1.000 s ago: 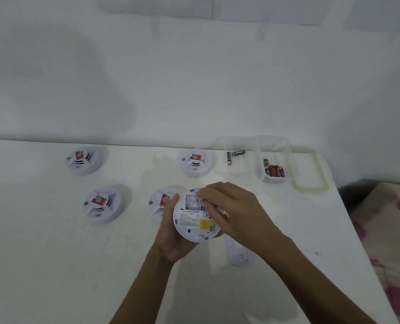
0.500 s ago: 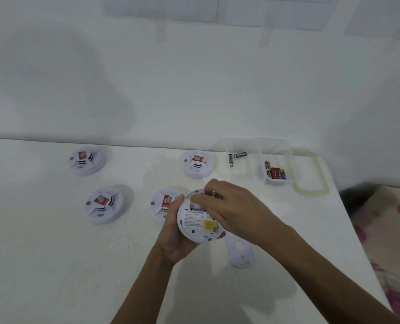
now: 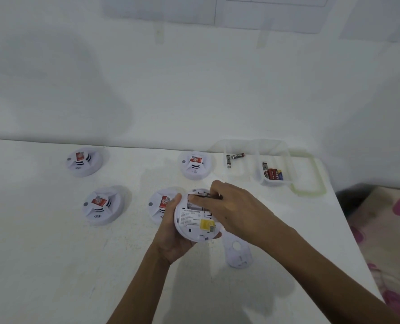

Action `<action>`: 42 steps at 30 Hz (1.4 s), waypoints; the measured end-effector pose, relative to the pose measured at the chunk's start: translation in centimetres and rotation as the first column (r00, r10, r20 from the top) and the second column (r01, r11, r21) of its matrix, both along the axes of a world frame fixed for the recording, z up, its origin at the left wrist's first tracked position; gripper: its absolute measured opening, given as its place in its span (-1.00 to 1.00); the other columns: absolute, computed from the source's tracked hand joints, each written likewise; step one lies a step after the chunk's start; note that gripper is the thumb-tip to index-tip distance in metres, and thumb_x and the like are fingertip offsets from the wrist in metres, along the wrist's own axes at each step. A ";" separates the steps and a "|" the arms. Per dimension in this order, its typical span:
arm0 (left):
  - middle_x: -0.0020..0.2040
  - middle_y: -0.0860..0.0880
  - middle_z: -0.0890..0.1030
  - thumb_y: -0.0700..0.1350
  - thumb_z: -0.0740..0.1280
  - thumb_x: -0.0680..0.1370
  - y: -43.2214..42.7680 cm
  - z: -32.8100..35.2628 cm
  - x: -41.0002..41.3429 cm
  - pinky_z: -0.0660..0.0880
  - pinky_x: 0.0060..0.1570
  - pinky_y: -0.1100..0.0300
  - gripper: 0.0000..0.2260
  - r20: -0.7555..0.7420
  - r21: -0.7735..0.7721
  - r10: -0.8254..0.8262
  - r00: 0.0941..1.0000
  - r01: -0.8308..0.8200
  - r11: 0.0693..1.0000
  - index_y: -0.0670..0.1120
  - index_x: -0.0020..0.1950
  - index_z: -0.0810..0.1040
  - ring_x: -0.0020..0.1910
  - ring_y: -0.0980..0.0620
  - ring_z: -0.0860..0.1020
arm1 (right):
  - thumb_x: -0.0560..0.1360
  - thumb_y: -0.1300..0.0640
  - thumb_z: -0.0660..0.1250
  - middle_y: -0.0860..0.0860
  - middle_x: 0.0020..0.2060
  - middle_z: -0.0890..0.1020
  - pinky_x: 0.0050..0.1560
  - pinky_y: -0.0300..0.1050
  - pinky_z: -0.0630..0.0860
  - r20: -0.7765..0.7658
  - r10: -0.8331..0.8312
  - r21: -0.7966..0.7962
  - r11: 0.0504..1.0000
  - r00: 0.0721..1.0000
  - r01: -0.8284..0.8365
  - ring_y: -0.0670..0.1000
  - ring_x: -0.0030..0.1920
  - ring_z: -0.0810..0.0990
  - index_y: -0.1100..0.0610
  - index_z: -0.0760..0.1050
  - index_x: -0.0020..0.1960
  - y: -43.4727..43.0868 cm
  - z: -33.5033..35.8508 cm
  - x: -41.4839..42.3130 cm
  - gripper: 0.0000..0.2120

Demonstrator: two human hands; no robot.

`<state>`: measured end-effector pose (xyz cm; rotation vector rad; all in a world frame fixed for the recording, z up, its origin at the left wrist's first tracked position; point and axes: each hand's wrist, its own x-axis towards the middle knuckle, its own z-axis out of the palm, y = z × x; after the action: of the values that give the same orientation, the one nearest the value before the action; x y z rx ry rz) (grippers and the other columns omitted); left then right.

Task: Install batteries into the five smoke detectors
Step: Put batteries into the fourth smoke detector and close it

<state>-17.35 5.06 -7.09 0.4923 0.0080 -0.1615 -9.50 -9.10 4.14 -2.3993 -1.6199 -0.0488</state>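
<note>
The white table (image 3: 54, 265) carries everything. At its back right stands a clear container (image 3: 290, 164) with spare batteries (image 3: 273, 174) in it, and four other detectors (image 3: 102, 204) lie face up on the table. The fifth smoke detector (image 3: 194, 222) is off the table, its back turned up towards you. Your left hand (image 3: 173, 240) cups it from below, fingers curled round its rim. Your right hand (image 3: 236, 211) reaches over its far edge, thumb and forefinger pinching a battery (image 3: 218, 195). The cover (image 3: 238, 254) lies on the table just beside your right forearm.

A second ago your fingertips only covered the open compartment. Now the battery's metal end shows at the slot, so it has reached its seat. I judge it is going in but not yet pressed flat. You cannot tell from here whether the other four are loaded.
</note>
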 end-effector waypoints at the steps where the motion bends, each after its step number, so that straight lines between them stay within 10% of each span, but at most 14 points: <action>1: 0.40 -0.20 0.39 0.16 -0.01 0.63 0.3 -0.2 0.0 0.33 0.31 -0.13 -0.49 0.022 -0.016 -0.001 1.000 0.002 1.000 -0.09 0.46 0.30 0.36 -0.19 0.38 | 0.34 0.13 0.53 0.02 -0.28 0.48 -0.43 -0.29 0.22 0.025 0.016 0.049 0.999 1.000 -0.017 -0.05 -0.35 0.30 -0.03 0.56 0.12 -0.1 -0.4 -0.2 -0.63; 9: 0.06 -0.15 0.66 0.25 0.57 0.12 -0.6 1.6 -0.5 0.58 -0.08 -0.11 -0.41 -0.034 0.084 0.149 0.988 -0.146 0.986 0.00 0.06 0.68 -0.01 -0.14 0.64 | 0.55 0.15 0.29 -0.06 -0.17 0.49 -0.22 -0.39 0.47 -0.506 -0.143 0.344 0.871 0.850 0.351 -0.18 -0.13 0.51 0.08 0.36 -0.10 0.0 -1.0 -1.3 -0.89; 13: 0.23 -0.15 0.57 0.25 0.32 0.45 -0.6 1.9 -0.4 0.50 0.12 -0.07 -0.50 -0.009 0.065 0.132 0.991 -0.132 0.989 -0.03 0.28 0.55 0.19 -0.14 0.55 | 0.52 0.21 0.19 0.00 -0.09 0.49 -0.20 -0.37 0.48 -0.655 -0.105 0.340 0.843 0.749 0.416 -0.20 -0.04 0.52 0.16 0.37 -0.03 -0.2 -1.6 -2.3 -0.96; 16: 0.39 -0.20 0.40 0.18 0.02 0.61 -0.1 0.8 -0.5 0.33 0.31 -0.08 -0.47 0.018 0.078 0.147 0.989 -0.148 0.986 -0.11 0.45 0.32 0.36 -0.18 0.38 | 0.47 0.15 0.10 0.01 -0.07 0.49 -0.19 -0.43 0.46 -0.652 -0.122 0.343 0.832 0.748 0.435 -0.23 -0.01 0.50 0.14 0.36 -0.03 0.0 -2.0 -3.0 -0.87; 21: 0.21 -0.12 0.59 0.28 0.32 0.43 -0.6 1.0 -0.5 0.52 0.11 0.00 -0.48 -0.020 0.070 0.114 0.993 -0.112 0.991 -0.01 0.25 0.57 0.18 -0.11 0.57 | 0.53 0.18 0.31 -0.14 -0.04 0.57 -0.09 -0.49 0.48 -0.639 -0.146 0.382 0.792 0.755 0.477 -0.30 0.00 0.54 0.01 0.40 0.00 0.0 -2.5 -3.4 -0.87; 30: 0.47 -0.34 0.17 0.08 -0.12 0.64 -0.5 1.5 -0.3 0.05 0.42 -0.17 -0.45 0.095 -0.101 0.098 0.991 -0.088 0.991 -0.26 0.51 0.07 0.46 -0.30 0.15 | 0.48 -0.04 0.20 0.01 -0.06 0.59 -0.04 -0.53 0.46 -0.504 -0.213 0.530 0.689 0.837 0.494 -0.23 -0.07 0.54 0.16 0.60 0.00 0.2 -3.5 -3.7 -0.67; 33: 0.48 -0.32 0.16 0.09 -0.11 0.64 -1.0 1.2 -0.1 0.02 0.43 -0.17 -0.45 0.247 -0.132 0.039 0.968 -0.007 0.991 -0.24 0.52 0.08 0.47 -0.28 0.15 | 0.49 -0.03 0.22 0.01 -0.07 0.64 -0.03 -0.44 0.51 -0.496 -0.240 0.555 0.651 0.834 0.517 -0.14 -0.09 0.58 0.17 0.59 0.01 0.1 -3.7 -3.9 -0.69; 42: 0.37 -0.17 0.43 0.22 0.09 0.58 -0.7 1.1 0.0 0.30 0.36 -0.09 -0.46 0.078 0.008 0.020 0.997 -0.020 1.000 -0.09 0.43 0.36 0.35 -0.16 0.40 | 0.47 0.01 0.31 0.05 -0.12 0.66 -0.04 -0.36 0.56 -0.490 -0.344 0.579 0.558 0.801 0.595 -0.11 -0.11 0.59 0.21 0.62 -0.05 0.9 -4.3 -5.3 -0.73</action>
<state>-17.37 4.36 -5.94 0.5074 -0.0629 -0.1226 -14.78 -8.16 -0.18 -1.9735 -0.5604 -0.3075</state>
